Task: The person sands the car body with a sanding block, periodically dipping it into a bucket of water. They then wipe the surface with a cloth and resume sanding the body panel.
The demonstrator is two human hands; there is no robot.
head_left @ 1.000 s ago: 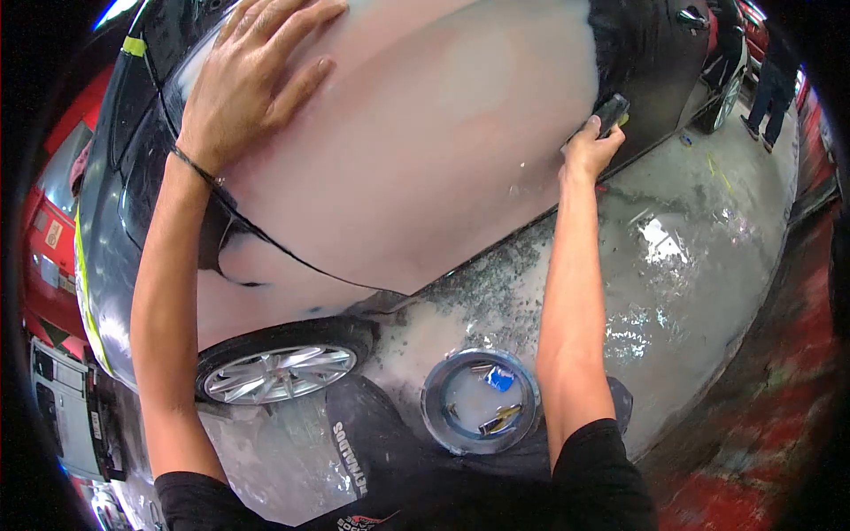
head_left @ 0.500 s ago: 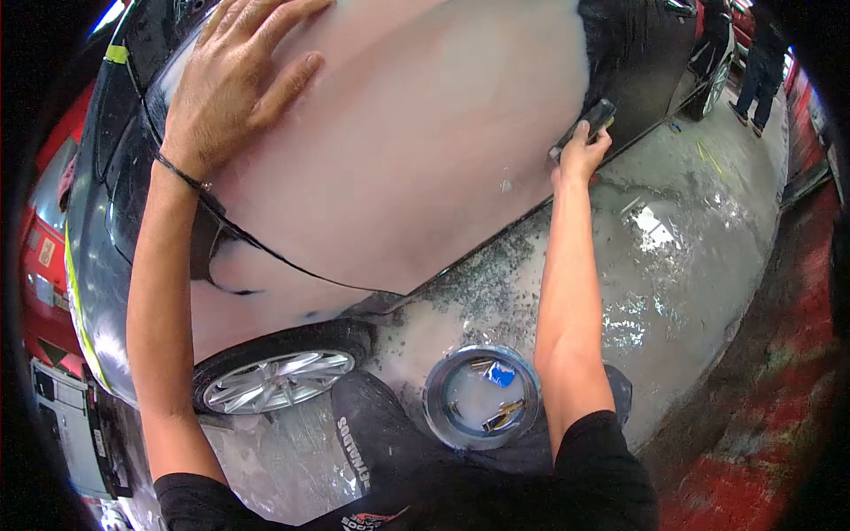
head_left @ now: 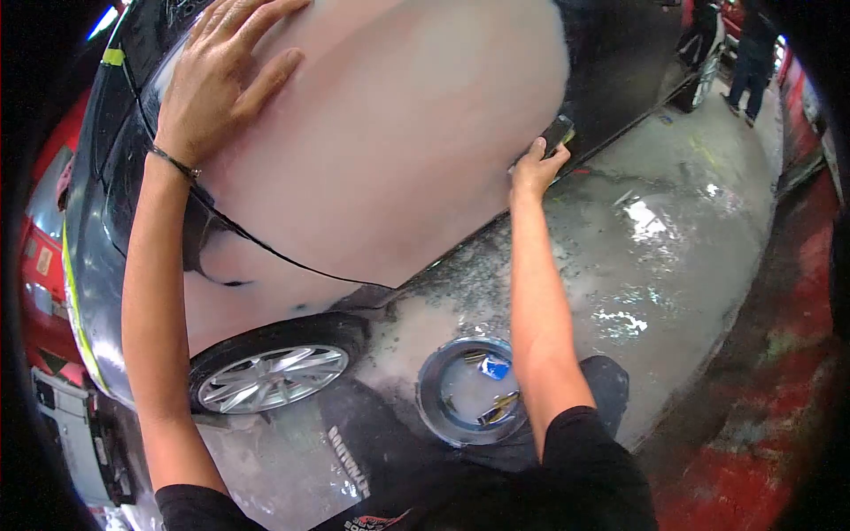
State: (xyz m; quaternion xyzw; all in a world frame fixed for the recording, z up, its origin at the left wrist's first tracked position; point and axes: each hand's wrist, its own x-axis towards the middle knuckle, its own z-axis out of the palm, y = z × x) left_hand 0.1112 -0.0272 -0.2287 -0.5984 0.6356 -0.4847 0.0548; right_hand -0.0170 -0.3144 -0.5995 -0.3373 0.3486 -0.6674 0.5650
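My left hand [head_left: 217, 80] lies flat with spread fingers on the upper left of a car's body panel [head_left: 381, 150]. The panel is coated in pale pinkish, milky wet residue, with dark paint along its right side. Toward the panel's lower right edge, my right hand [head_left: 533, 173] grips a dark sanding block [head_left: 557, 134] and holds it against the surface. My palm and fingers hide part of the block. Below, a bucket [head_left: 427, 398] of cloudy water holds a blue piece and several small items that I cannot make out.
A car wheel [head_left: 274, 380] with silver spokes is at the lower left. Wet grey floor [head_left: 655, 292] with dark specks stretches beneath the car. A person in dark trousers [head_left: 749, 87] stands at the far upper right. Red vehicle bodywork [head_left: 44, 257] shows at the left.
My right hand and the sanding block appear further left and slightly lower in view. The whole scene has also shifted a little left, while my left hand stays flat on the panel.
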